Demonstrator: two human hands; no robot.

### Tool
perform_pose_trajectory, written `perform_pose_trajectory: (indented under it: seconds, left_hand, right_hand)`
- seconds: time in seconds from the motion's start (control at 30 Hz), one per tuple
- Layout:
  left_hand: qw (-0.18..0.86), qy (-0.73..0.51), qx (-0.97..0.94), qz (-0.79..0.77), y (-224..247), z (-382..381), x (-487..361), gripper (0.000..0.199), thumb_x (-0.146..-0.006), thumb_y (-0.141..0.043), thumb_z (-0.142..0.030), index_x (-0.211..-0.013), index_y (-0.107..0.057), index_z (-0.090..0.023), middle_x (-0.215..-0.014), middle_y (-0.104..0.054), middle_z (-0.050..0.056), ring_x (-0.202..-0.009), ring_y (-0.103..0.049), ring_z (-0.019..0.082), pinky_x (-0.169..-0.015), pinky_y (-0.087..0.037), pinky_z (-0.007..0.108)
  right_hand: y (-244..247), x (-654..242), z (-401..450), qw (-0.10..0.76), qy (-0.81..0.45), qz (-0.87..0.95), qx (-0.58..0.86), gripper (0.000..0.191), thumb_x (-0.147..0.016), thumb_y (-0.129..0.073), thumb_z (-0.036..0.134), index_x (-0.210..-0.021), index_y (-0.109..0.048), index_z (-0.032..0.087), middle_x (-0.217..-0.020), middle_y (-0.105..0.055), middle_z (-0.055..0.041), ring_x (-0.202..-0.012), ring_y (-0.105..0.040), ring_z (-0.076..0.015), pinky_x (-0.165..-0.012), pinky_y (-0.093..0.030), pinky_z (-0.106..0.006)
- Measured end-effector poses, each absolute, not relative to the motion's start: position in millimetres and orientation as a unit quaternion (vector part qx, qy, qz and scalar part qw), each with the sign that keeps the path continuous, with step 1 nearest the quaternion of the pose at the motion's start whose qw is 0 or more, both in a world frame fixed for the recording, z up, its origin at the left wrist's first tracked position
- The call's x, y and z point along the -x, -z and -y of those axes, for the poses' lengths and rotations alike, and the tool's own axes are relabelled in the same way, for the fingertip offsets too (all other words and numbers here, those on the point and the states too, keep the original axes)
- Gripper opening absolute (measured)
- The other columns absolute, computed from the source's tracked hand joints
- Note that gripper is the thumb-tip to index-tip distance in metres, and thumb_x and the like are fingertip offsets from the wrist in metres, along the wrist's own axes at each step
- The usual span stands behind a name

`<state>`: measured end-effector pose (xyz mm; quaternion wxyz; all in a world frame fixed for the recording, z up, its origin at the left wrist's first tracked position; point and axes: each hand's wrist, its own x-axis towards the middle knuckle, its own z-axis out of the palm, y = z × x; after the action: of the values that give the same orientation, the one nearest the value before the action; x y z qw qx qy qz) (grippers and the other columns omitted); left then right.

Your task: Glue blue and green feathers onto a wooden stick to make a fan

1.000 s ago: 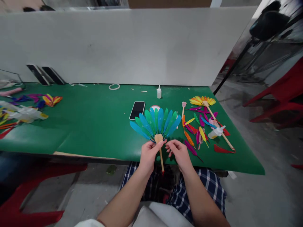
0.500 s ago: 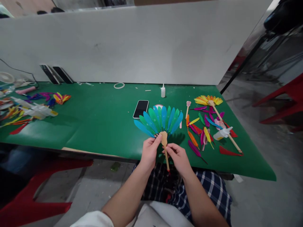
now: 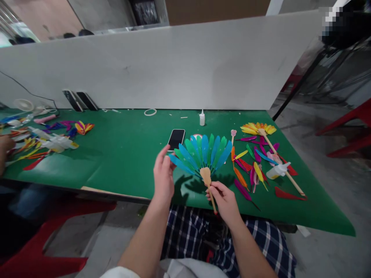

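A feather fan (image 3: pixel 203 152) with blue and green feathers stands up over the table in front of me. My right hand (image 3: pixel 224 199) is closed around its wooden handle (image 3: pixel 212 195), below the rounded wooden head (image 3: pixel 205 174). My left hand (image 3: pixel 164 172) is raised at the fan's left side, fingers extended and slightly curled. Its fingertips are close to the tip of the outermost blue feather; whether they touch it, I cannot tell. Behind the fan, a phone (image 3: pixel 176 139) lies on the green table.
A yellow feather fan (image 3: pixel 258 129), loose coloured feathers (image 3: pixel 242 187) and a glue bottle (image 3: pixel 277 170) lie to the right. Another small bottle (image 3: pixel 202 118) stands near the white partition (image 3: pixel 174 69). At far left are more bottles (image 3: pixel 58 143), feathers and another person's hand (image 3: pixel 5 148).
My left hand has let go of the fan's head and moved left and up to the feather tips. The right hand keeps the handle. Another person's hand has appeared at far left.
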<state>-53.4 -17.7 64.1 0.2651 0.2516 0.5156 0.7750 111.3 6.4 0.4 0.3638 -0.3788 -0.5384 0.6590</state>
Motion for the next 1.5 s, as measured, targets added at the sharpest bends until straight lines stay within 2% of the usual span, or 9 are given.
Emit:
perform_pose_trajectory:
  seconds: [0.2, 0.43, 0.63, 0.77, 0.87, 0.93, 1.07, 1.27, 1.5]
  left_hand:
    - [0.258, -0.677, -0.377, -0.577, -102.5, 0.2, 75.9, 0.059, -0.066, -0.066, -0.027, -0.12, -0.042, -0.024, -0.074, -0.061, -0.001, -0.071, -0.056, 0.009, -0.065, -0.042, 0.02]
    - [0.227, -0.669, -0.39, -0.59, -101.2, -2.4, 70.4, 0.056, -0.065, -0.067, -0.022, -0.118, -0.046, -0.024, -0.067, -0.055, -0.004, -0.064, -0.051, 0.006, -0.06, -0.041, 0.016]
    - [0.222, -0.668, -0.398, -0.588, -101.9, -3.6, 71.9, 0.056, -0.065, -0.067, -0.022, -0.117, -0.047, -0.024, -0.065, -0.057, -0.004, -0.064, -0.053, 0.007, -0.063, -0.043, 0.018]
    - [0.198, -0.695, -0.389, -0.572, -99.4, -2.4, 75.0, 0.052, -0.068, -0.064, -0.025, -0.116, -0.046, -0.023, -0.078, -0.063, 0.0, -0.078, -0.058, 0.011, -0.073, -0.044, 0.023]
    - [0.166, -0.731, -0.357, -0.557, -95.5, 0.4, 80.3, 0.043, -0.072, -0.06, -0.027, -0.113, -0.048, -0.023, -0.093, -0.063, 0.004, -0.091, -0.057, 0.014, -0.082, -0.043, 0.029]
    - [0.187, -0.729, -0.344, -0.562, -93.5, 2.1, 85.3, 0.037, -0.073, -0.058, -0.03, -0.109, -0.051, -0.022, -0.095, -0.063, 0.005, -0.091, -0.058, 0.015, -0.082, -0.043, 0.031]
    - [0.232, -0.71, -0.339, -0.572, -93.7, 4.7, 95.2, 0.034, -0.076, -0.051, -0.039, -0.105, -0.054, -0.021, -0.089, -0.064, 0.006, -0.086, -0.06, 0.017, -0.078, -0.046, 0.034]
    - [0.221, -0.627, -0.405, -0.627, -106.9, 4.1, 92.1, 0.038, -0.074, -0.055, -0.039, -0.107, -0.053, -0.02, -0.084, -0.065, 0.006, -0.084, -0.06, 0.018, -0.076, -0.045, 0.032]
    - [0.289, -0.466, -0.513, -0.661, -113.3, -12.5, 92.9, 0.055, -0.064, -0.066, -0.031, -0.115, -0.05, -0.023, -0.065, -0.06, 0.001, -0.055, -0.053, 0.012, -0.046, -0.035, 0.021]
  right_hand:
    - [-1.0, -109.6, -5.2, 0.365, -0.659, 0.544, 0.369, 0.025, -0.073, -0.055, 0.039, -0.083, -0.062, 0.017, -0.069, -0.06, -0.0025, -0.056, -0.058, -0.0117, -0.053, -0.052, -0.025]
    - [-0.1, -109.5, -6.9, 0.372, -0.658, 0.546, 0.361, 0.023, -0.074, -0.054, 0.038, -0.084, -0.061, 0.017, -0.069, -0.059, -0.0018, -0.056, -0.058, -0.0109, -0.051, -0.052, -0.024]
    - [3.7, -110.8, -7.0, 0.374, -0.654, 0.552, 0.358, 0.022, -0.075, -0.053, 0.036, -0.086, -0.06, 0.018, -0.071, -0.059, -0.0016, -0.057, -0.058, -0.0108, -0.051, -0.052, -0.023]
    - [3.2, -111.9, -7.2, 0.401, -0.6, 0.586, 0.368, 0.019, -0.076, -0.053, 0.034, -0.085, -0.06, 0.018, -0.074, -0.059, -0.0022, -0.058, -0.059, -0.0112, -0.053, -0.052, -0.024]
    - [0.4, -112.9, -7.5, 0.439, -0.5, 0.651, 0.365, 0.014, -0.076, -0.054, 0.029, -0.083, -0.06, 0.019, -0.079, -0.058, -0.0032, -0.061, -0.058, -0.0109, -0.052, -0.05, -0.022]
    - [-1.5, -114.0, -7.6, 0.472, -0.415, 0.684, 0.371, 0.011, -0.076, -0.054, 0.024, -0.083, -0.061, 0.019, -0.079, -0.058, -0.0035, -0.062, -0.056, -0.0106, -0.051, -0.048, -0.022]
    - [-2.1, -116.5, -8.3, 0.518, -0.264, 0.709, 0.4, 0.011, -0.074, -0.056, 0.018, -0.084, -0.062, 0.018, -0.079, -0.06, -0.0043, -0.067, -0.056, -0.0108, -0.057, -0.048, -0.022]
    - [4.2, -116.0, -9.4, 0.488, -0.217, 0.737, 0.415, 0.014, -0.076, -0.055, 0.02, -0.089, -0.062, 0.019, -0.081, -0.061, -0.0043, -0.07, -0.058, -0.0112, -0.061, -0.048, -0.022]
    - [9.3, -115.1, -8.2, 0.444, -0.213, 0.755, 0.433, 0.019, -0.079, -0.05, 0.027, -0.093, -0.063, 0.022, -0.083, -0.061, -0.0046, -0.07, -0.058, -0.012, -0.065, -0.047, -0.024]
